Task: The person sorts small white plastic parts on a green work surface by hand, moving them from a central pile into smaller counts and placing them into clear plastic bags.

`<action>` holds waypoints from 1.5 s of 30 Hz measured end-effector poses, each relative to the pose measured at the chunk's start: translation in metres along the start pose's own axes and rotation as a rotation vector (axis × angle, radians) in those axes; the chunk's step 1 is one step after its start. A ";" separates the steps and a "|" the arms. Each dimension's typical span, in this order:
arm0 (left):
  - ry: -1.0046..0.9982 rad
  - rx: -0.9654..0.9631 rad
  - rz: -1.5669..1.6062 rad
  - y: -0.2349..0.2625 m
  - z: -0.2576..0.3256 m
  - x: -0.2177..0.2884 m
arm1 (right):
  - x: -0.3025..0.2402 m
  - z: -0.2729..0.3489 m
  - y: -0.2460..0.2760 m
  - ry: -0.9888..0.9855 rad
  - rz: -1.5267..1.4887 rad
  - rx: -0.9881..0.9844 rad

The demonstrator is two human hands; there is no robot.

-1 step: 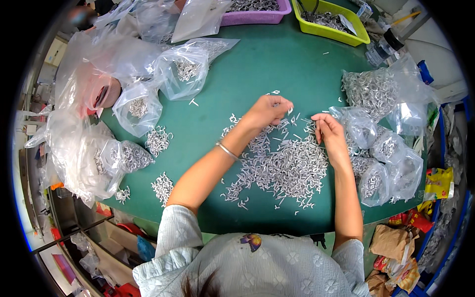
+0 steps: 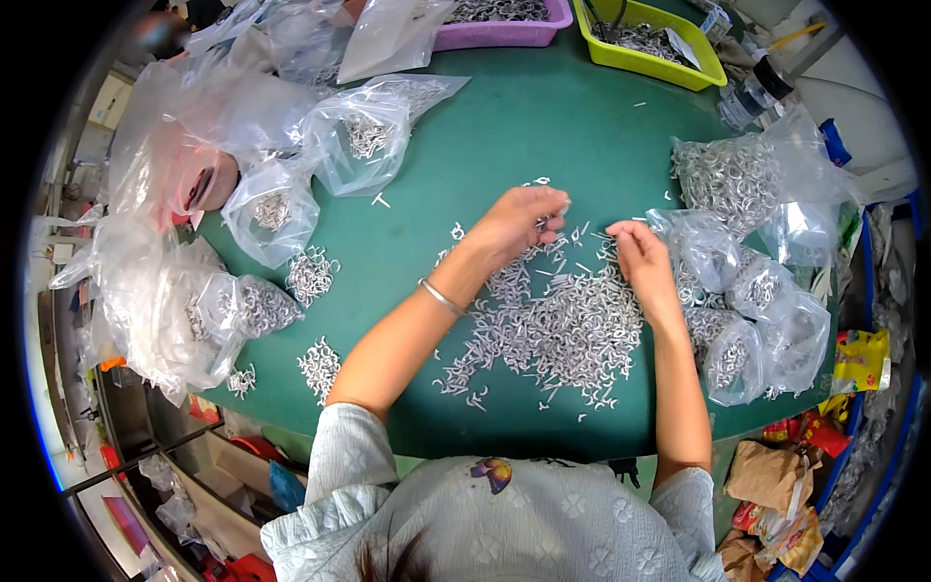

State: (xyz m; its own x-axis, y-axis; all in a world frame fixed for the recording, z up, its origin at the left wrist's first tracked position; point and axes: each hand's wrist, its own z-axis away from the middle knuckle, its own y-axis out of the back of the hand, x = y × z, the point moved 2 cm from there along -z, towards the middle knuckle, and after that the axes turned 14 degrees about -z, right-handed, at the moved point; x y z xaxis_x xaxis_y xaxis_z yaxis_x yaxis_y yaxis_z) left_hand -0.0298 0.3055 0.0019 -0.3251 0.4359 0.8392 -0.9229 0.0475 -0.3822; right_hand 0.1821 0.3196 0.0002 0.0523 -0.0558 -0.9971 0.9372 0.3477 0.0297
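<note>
A wide heap of small silver curved metal pieces (image 2: pixel 572 330) lies on the green table (image 2: pixel 524 126) before me. Over its far edge is my left hand (image 2: pixel 527 223), its fingers curled in. A few of the metal pieces show between those fingers. My right hand (image 2: pixel 644 262) hovers at the heap's far right side, thumb and fingers bent together. Whatever it may hold is too small to make out. Loose pieces, some of them straight, lie on the table between both hands.
Clear bags of metal pieces (image 2: pixel 725 179) crowd the right side. More plastic bags (image 2: pixel 359 136) cover the left, near small piles (image 2: pixel 318 369). A purple basket (image 2: pixel 499 36) and a yellow-green basket (image 2: pixel 669 70) stand at the back. A bottle (image 2: pixel 752 97) is at the far right.
My left hand has turned slightly and its fingers have curled further in, showing metal pieces between them. My right fingertips have shifted a little to the left.
</note>
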 end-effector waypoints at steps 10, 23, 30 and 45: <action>-0.314 0.280 -1.016 0.003 0.013 -0.012 | -0.027 0.012 -0.032 0.171 0.670 -0.204; -0.064 0.003 -0.441 -0.020 0.000 -0.003 | -0.026 0.006 0.002 0.032 0.751 -0.053; 0.051 -0.005 0.029 -0.006 0.018 -0.008 | -0.039 0.003 -0.003 0.000 0.698 0.014; -0.197 0.188 -0.681 -0.016 0.017 -0.025 | -0.054 0.011 -0.008 -0.109 0.742 -0.061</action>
State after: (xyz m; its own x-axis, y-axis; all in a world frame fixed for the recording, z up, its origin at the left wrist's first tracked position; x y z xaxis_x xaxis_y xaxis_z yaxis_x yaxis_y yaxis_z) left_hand -0.0107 0.2790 -0.0062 0.3188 0.1940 0.9278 -0.9476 0.0880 0.3072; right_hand 0.1754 0.3091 0.0549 0.6998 0.1220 -0.7038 0.6218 0.3809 0.6843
